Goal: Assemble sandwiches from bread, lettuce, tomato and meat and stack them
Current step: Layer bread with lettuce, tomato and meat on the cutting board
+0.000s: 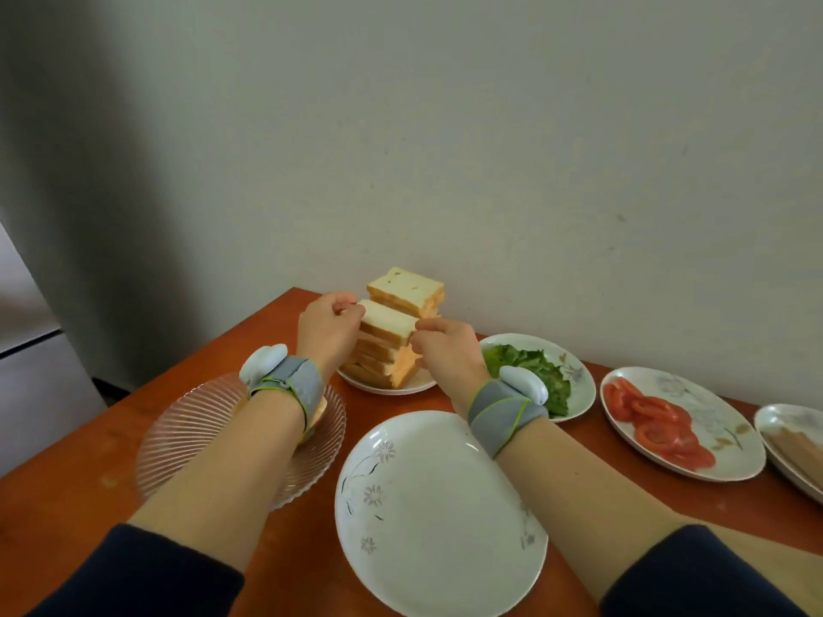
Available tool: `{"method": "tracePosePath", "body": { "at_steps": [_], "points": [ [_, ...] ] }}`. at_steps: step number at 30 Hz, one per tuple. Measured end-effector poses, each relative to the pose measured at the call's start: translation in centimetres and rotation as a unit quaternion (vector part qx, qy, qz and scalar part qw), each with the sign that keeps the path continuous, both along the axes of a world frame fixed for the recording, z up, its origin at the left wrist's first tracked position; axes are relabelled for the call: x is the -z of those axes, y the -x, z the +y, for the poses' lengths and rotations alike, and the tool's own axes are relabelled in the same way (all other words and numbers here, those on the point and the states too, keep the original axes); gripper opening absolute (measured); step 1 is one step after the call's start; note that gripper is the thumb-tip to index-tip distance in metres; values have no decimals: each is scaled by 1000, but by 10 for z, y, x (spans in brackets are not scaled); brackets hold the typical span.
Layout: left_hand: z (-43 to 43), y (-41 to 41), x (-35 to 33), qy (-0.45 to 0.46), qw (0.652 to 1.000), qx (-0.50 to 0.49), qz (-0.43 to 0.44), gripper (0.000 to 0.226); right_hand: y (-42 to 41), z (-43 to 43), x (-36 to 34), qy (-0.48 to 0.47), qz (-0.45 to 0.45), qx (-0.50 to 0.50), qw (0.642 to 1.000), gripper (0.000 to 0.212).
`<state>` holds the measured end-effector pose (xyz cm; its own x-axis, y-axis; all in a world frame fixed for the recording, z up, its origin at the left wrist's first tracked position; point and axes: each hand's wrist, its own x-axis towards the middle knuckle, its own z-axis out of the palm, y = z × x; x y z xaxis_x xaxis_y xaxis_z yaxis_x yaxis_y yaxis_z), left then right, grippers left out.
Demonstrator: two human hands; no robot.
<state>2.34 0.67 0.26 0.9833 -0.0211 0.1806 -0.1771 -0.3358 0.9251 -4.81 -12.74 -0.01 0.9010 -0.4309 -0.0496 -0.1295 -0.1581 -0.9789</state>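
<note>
Bread comes first here. Your left hand (pixel 332 325) and right hand (pixel 445 349) are apart, each pinching an opposite edge of the top slice (pixel 387 320) of the front stack (pixel 380 360). That stack sits on a small plate (pixel 418 386) at the far side of the table (pixel 67 505), close against a back stack (pixel 405 287). I can't tell whether your slice is free of the one below.

Watch three things:

- **The stack:** It steps out to one side, so a sideways tug — or a lower slice clinging to yours — could tip it onto the table or into the lettuce (pixel 530 371) just beside it.
- **The slice:** Soft bread held by two edges may sag, dent or tear if you squeeze hard.
- **Your left forearm:** It hangs over the ribbed glass plate (pixel 191 420), where something pale lies partly hidden under the wrist, and dropping the arm could knock it.

The large white plate (pixel 441 505) lies nearest you — the likely landing spot. Tomato slices (pixel 654 423) and meat (pixel 797 447) wait well off to your right.
</note>
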Motion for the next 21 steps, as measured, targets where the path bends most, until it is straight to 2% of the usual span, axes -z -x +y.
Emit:
{"method": "tracePosePath", "body": {
  "at_steps": [2,5,7,11,14,19,21],
  "points": [
    [-4,23,-5,21,999,-12,-21,26,15,-7,-6,-76,-26,24,996,11],
    [-14,60,-8,92,996,9,-7,23,44,-22,-12,-166,-61,49,983,13],
    [-26,87,-6,106,994,29,1,22,69,-37,-11,-178,-57,66,980,11],
    [-62,149,6,98,990,103,15,27,136,-78,3,-140,-20,99,985,13],
    [-91,190,18,45,985,166,25,35,189,-110,14,-131,-1,122,984,25],
    [-131,241,36,-44,972,225,50,53,256,-153,28,-81,58,134,986,29],
    [-145,261,40,-66,962,258,56,45,279,-169,32,-62,81,147,984,29]
  ]
}}
